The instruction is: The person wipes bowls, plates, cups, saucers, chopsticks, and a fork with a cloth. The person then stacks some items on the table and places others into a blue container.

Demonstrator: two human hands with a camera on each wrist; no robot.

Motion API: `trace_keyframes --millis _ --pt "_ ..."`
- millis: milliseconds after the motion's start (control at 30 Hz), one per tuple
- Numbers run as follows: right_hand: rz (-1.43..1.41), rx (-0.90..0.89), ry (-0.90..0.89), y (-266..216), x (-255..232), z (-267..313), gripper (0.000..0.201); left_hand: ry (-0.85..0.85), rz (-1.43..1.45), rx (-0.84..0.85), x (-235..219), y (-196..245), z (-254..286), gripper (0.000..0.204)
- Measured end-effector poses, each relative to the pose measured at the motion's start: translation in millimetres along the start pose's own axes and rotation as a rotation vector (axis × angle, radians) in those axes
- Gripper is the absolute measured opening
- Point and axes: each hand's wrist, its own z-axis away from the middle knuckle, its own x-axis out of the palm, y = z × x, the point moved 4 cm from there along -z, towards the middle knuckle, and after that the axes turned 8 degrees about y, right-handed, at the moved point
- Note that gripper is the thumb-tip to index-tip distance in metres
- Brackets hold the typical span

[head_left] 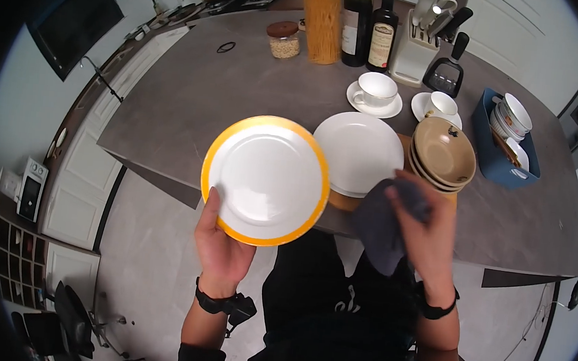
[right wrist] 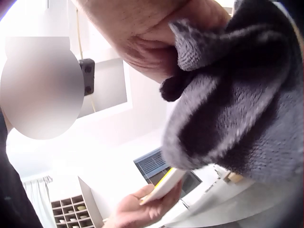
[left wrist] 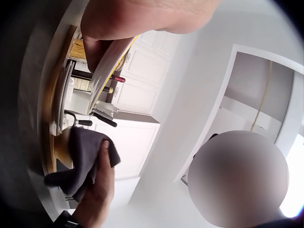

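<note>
Grey countertop (head_left: 193,96); round yellow-rimmed plate (head_left: 265,178).

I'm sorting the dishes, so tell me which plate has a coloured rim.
The yellow-rimmed plate, held up in the left hand. The other plate, lying on the counter beside the brown bowls, is plain white.

Honestly nothing here is readable. The two dark bottles (head_left: 370,24) at the far edge of the counter (head_left: 193,96) both have labels, but the print is way too small and blurry to make out. The person's dark top has a pale mark, also unreadable.
</note>
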Motion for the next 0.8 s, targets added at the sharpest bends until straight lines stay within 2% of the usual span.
trace_keyframes --millis 33,67,133,167,233,267,333,367,400,467,500,600,633,667,733,800 --pt "-0.126 0.049 0.110 -3.3 -12.2 1.0 0.038 0.005 0.001 0.004 1.4 -1.4 3.6 0.058" --pt "-0.127 0.050 0.110 -8.3 -15.9 1.7 0.038 -0.031 -0.005 -0.026 5.6 -5.1 7.0 0.060" --pt "-0.281 -0.180 0.470 -26.3 -36.5 6.3 0.031 -0.076 -0.016 -0.067 17.5 -15.7 15.0 0.062" --pt "-0.236 -0.292 0.482 -35.0 -39.0 9.5 0.038 -0.105 -0.031 -0.102 25.4 -23.2 20.1 0.063" --pt "-0.115 -0.622 0.374 -42.1 -21.0 11.5 0.056 -0.166 -0.084 -0.151 39.6 -35.0 30.0 0.066" --pt "0.056 -0.576 0.180 -54.3 -5.5 16.2 0.076 -0.175 -0.087 -0.151 45.0 -38.4 32.7 0.066" --pt "0.158 -0.596 -0.129 -50.2 31.1 30.0 0.090 -0.213 -0.031 -0.169 55.2 -42.5 38.2 0.067" --pt "0.185 -0.617 -0.204 -49.7 41.9 42.5 0.094 -0.177 -0.050 -0.148 60.8 -41.2 41.6 0.070" --pt "0.060 -0.600 -0.287 -48.1 48.4 56.2 0.100 -0.178 -0.051 -0.137 58.2 -40.2 38.8 0.070" --pt "-0.033 -0.676 -0.486 -56.5 52.0 79.4 0.095 -0.091 -0.169 -0.105 41.5 -40.7 31.6 0.076" --pt "-0.037 -0.668 -0.481 -60.1 53.4 82.0 0.095 -0.087 -0.182 -0.168 37.5 -41.2 34.3 0.085" --pt "-0.159 -0.701 -0.501 -72.0 56.6 84.1 0.084 -0.033 -0.091 -0.184 33.5 -42.1 48.6 0.090" --pt "-0.092 -0.767 -0.448 -75.2 56.8 75.8 0.080 -0.066 -0.156 -0.105 22.0 -45.2 44.7 0.093" --pt "-0.026 -0.832 -0.393 -78.6 58.2 67.5 0.077 -0.069 -0.162 -0.103 25.7 -48.1 46.4 0.093" --pt "-0.032 -0.835 -0.360 -79.4 64.9 51.8 0.078 -0.072 -0.139 -0.060 35.4 -55.0 49.9 0.096" --pt "0.034 -0.890 -0.222 -80.8 64.1 37.2 0.076 -0.144 -0.127 -0.078 36.9 -56.8 50.7 0.090"
